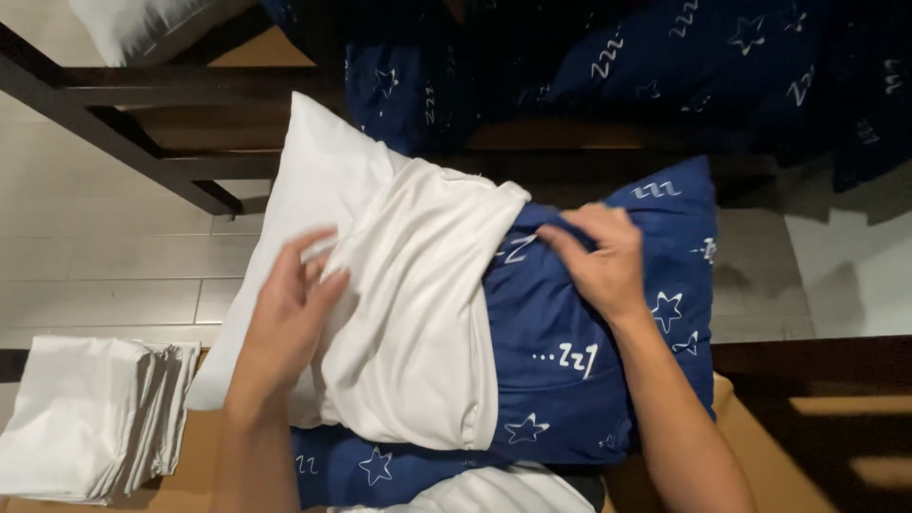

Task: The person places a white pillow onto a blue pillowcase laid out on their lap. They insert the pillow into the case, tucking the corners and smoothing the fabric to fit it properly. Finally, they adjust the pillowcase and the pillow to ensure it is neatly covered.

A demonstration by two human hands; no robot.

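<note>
A pillow in a dark blue cover printed with white stars (570,351) lies in front of me. A white pillowcase (418,313) is drawn partway over its left half, and a flat white part (323,180) sticks out at the upper left. My left hand (290,304) presses on the bunched white fabric with fingers curled into it. My right hand (594,261) pinches the blue cover near the white pillowcase's edge.
A stack of folded white linens (90,418) lies at the lower left on a tan wooden surface (760,465). A dark bed frame (123,114) crosses the top left over a pale tiled floor. More blue star-printed bedding (665,57) hangs at the top.
</note>
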